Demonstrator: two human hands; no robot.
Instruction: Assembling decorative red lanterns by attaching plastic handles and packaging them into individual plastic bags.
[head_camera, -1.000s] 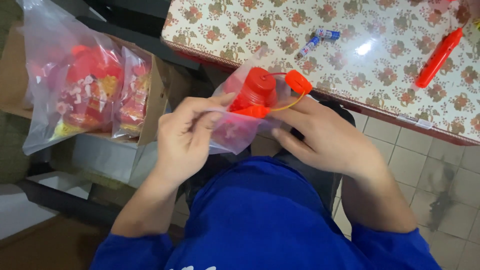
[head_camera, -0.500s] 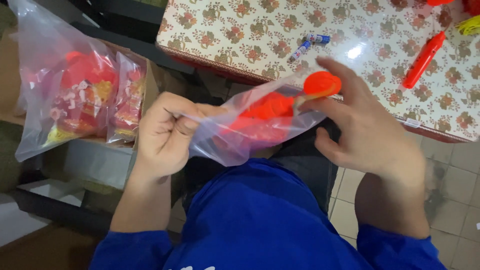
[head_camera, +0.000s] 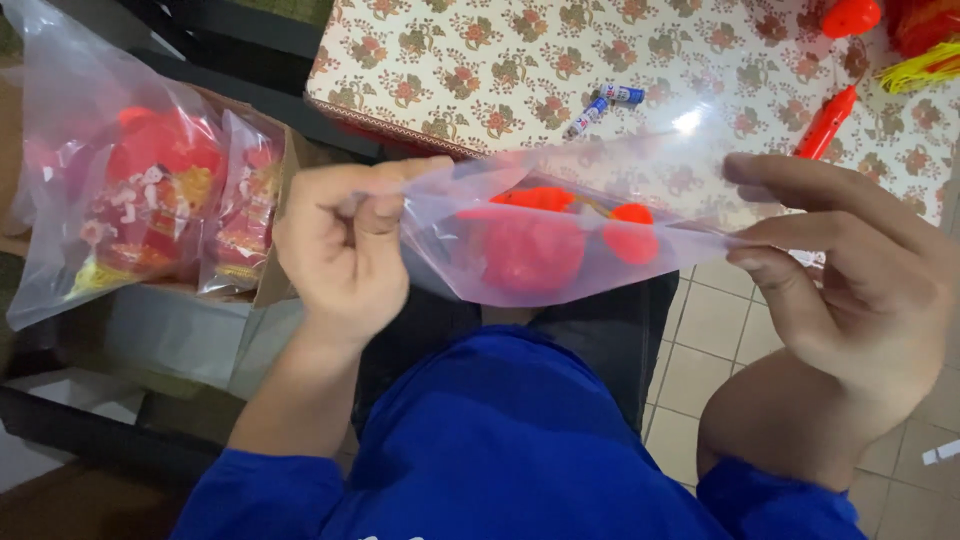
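Observation:
I hold a clear plastic bag stretched sideways above my lap. Inside it lies a red lantern-like toy with an orange handle and a round red cap. My left hand pinches the bag's left end between thumb and fingers. My right hand pinches the bag's right end, its other fingers spread out.
A cardboard box on the left holds several bagged red toys. The table with a floral cloth ahead carries two small batteries, a red stick-shaped piece and more red and yellow parts at the far right. Tiled floor lies below right.
The red toy went from sitting at the bag's mouth to fully inside. My hands moved apart and pulled the bag's top edge taut.

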